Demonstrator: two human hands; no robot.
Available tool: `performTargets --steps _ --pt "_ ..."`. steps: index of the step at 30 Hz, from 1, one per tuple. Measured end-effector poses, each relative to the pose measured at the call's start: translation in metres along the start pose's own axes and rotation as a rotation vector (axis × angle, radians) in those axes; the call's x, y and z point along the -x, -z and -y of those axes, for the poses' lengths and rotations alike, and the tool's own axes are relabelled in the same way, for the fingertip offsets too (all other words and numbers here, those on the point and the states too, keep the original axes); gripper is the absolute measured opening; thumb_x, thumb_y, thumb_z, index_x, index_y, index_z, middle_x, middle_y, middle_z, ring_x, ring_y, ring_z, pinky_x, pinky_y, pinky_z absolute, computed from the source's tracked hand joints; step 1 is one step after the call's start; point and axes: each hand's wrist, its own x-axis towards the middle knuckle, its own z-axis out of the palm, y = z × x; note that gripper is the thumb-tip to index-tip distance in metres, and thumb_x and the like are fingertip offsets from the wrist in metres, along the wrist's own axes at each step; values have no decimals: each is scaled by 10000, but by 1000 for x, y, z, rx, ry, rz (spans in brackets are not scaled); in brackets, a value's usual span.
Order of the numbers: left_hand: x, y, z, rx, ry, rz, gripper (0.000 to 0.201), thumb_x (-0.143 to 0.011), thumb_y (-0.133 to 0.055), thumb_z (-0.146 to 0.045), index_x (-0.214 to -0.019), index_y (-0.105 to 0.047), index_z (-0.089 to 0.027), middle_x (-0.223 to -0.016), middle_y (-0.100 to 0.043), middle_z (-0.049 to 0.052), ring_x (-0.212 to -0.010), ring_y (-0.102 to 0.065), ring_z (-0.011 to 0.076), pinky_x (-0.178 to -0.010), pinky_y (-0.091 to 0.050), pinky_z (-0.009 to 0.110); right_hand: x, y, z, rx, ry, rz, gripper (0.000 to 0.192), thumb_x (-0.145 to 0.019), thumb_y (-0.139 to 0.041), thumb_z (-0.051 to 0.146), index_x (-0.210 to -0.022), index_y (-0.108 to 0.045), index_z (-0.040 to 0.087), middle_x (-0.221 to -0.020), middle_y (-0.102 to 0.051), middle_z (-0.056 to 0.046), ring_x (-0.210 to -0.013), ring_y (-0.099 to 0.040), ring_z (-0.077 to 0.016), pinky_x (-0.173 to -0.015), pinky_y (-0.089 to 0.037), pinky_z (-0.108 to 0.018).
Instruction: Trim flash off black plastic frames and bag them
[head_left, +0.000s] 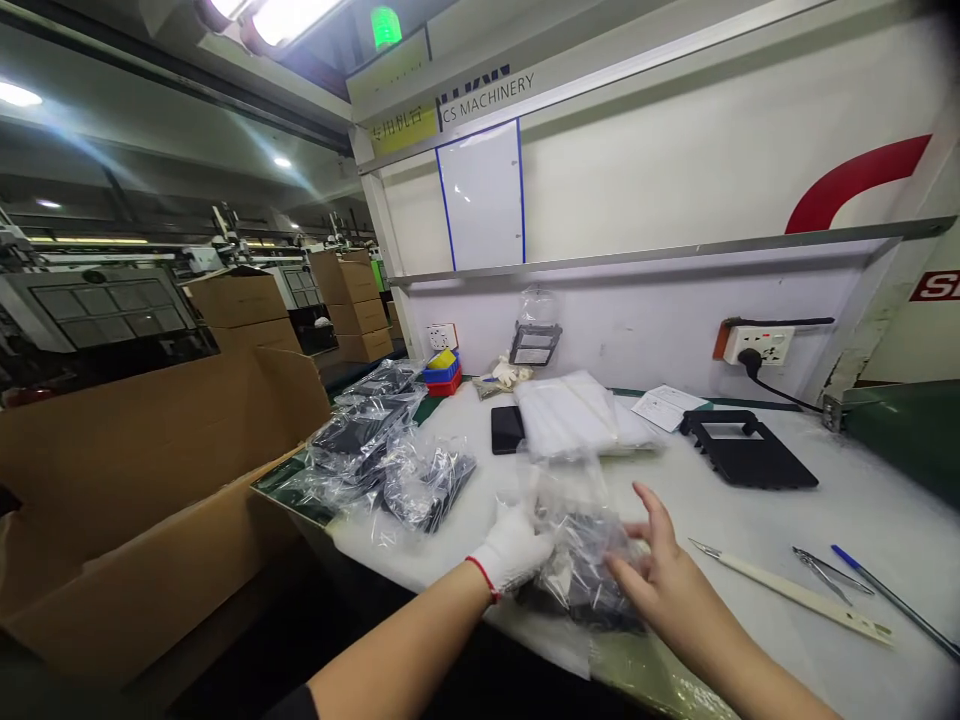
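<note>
My left hand point(515, 548), in a white glove with a red cuff, grips the left side of a clear plastic bag point(577, 570) at the table's front edge. A dark part shows through the crumpled film; its shape is hard to make out. My bare right hand point(654, 552) is at the bag's right side, fingers spread, the lower fingertips against the film. Left of my hands lies another bagged dark part point(427, 485). Behind the bag is a stack of white plastic sheets or bags point(574, 412).
Several bagged parts point(367, 425) pile up at the table's left, beside an open cardboard box point(150, 480). A black plastic frame point(750, 452), a white-handled knife point(795, 590), pliers point(829, 575) and a blue-tipped rod point(892, 600) lie right. A black phone-like slab point(507, 430) lies behind.
</note>
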Motion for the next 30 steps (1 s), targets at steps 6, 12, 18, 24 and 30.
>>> performTargets --steps 6,12,18,24,30 --pt "-8 4 0 -218 -206 184 298 -612 -585 -119 -859 -702 -236 -1019 -667 51 -1048 -545 293 -988 -363 392 -18 17 -4 260 567 392 734 -714 -593 551 -1328 -408 193 -1387 -379 -166 -1303 -268 -345 -1015 -223 -573" --pt "7 37 0 -306 -410 152 864 -510 -745 -320 -1309 -443 -192 -1365 -419 124 -1237 -356 357 -1073 -201 447 -20 -2 -15 16 375 490 331 -887 -353 349 -742 -598 179 -802 -643 -73 -879 -594 -226 -865 -428 -424" --pt "15 32 4 -571 -734 503 739 -448 -782 -365 -1149 -567 -265 -1299 -500 81 -1172 -408 379 -1048 -191 497 -31 -1 -25 -244 83 571 523 -824 -466 373 -1302 -372 183 -658 -555 33 -623 -565 -155 -682 -483 -325" --pt "16 20 4 -398 -598 530 123 -728 -584 -255 -823 -639 -199 -955 -647 57 -927 -578 232 -868 -424 287 -23 5 -13 259 601 276 891 -633 -650 558 -1390 -302 244 -1364 -380 -176 -1194 -398 -389 -934 -338 -558" --pt "29 10 0 -283 -351 311 144 -756 -568 -290 -662 -581 -182 -655 -607 36 -618 -566 167 -603 -434 251 -10 -21 -8 462 602 313 571 -637 -570 216 -1204 -522 175 -1183 -584 -155 -1006 -566 -325 -756 -482 -437"
